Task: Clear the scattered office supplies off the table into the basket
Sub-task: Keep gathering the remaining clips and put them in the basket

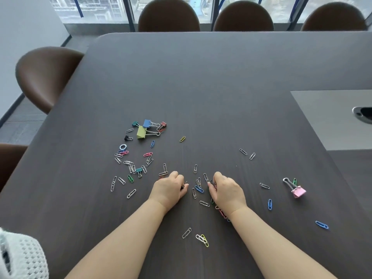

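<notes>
Two bare hands worked low on a dark desk (201, 81) strewn with clips. The left hand (168, 189) was curled nearly closed, its fingers pinching a small dark item against the surface; what it was could not be made out. The right hand (226, 191) was likewise cupped narrow, fingertips drawn in over a cluster of paper clips (198, 187) lying between the two hands, with more coloured clips half hidden under its wrist.

Beyond the left hand and further to its outer side sat a pile of binder clips, among them a yellow-green binder clip (141, 132) and a blue binder clip (146, 123), with loose silver and coloured paper clips trailing back toward the hand. To the outer side of the right hand lay a pink binder clip (298, 191), with two blue paper clips (270, 204) nearer the person. Between the forearms rested a few more clips.

A white perforated basket (22, 256) showed at the near left corner, well apart from the left hand. Brown chairs (169, 16) ringed the far edge.
</notes>
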A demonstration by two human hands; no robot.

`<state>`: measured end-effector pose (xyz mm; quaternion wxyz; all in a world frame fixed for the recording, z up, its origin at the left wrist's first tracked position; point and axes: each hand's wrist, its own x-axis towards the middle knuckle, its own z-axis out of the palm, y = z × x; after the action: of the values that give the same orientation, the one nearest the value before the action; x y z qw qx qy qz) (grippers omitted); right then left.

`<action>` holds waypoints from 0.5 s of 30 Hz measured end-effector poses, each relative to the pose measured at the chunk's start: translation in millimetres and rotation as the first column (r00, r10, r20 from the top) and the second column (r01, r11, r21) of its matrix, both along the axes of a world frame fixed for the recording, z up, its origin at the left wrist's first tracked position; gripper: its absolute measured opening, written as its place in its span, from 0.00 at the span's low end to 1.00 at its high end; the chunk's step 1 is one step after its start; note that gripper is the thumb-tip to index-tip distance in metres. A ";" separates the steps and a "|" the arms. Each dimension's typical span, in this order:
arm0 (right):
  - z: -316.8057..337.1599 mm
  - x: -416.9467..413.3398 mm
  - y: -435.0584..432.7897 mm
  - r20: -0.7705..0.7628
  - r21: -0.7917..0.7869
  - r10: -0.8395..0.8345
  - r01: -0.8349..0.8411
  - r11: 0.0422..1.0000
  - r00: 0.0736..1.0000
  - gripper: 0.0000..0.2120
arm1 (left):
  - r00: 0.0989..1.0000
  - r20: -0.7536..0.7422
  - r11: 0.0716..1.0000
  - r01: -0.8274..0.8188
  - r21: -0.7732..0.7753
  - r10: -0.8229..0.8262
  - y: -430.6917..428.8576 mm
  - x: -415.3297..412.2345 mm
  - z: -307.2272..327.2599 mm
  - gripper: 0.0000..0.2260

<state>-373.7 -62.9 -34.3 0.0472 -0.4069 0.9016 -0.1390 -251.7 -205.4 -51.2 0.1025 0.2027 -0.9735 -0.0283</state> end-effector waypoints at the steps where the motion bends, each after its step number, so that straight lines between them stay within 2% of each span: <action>1: 4.9 3.4 3.4 0.086 0.008 -0.028 0.027 1.000 0.996 0.10 | 1.000 0.003 1.000 -0.014 0.008 0.014 1.5 8.1 4.0 0.17; 3: 13.6 13.9 10.0 0.158 -0.062 -0.038 0.048 0.997 0.987 0.10 | 0.999 -0.036 0.999 -0.032 -0.020 0.031 4.6 25.6 16.4 0.15; 5: 32.7 28.5 13.0 0.155 -0.115 -0.027 0.045 0.992 0.988 0.11 | 0.994 -0.097 0.998 -0.060 -0.024 0.058 7.8 44.6 34.8 0.13; 15: 128.0 114.5 -21.4 0.115 -0.287 0.124 -0.087 0.954 0.986 0.11 | 0.891 -0.397 0.970 -0.244 -0.013 0.219 -14.7 188.1 142.1 0.15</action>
<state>-259.2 -84.3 93.7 0.0556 -0.4470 0.8446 -0.2895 -63.6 -220.1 90.8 0.3045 0.3041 -0.9023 -0.0256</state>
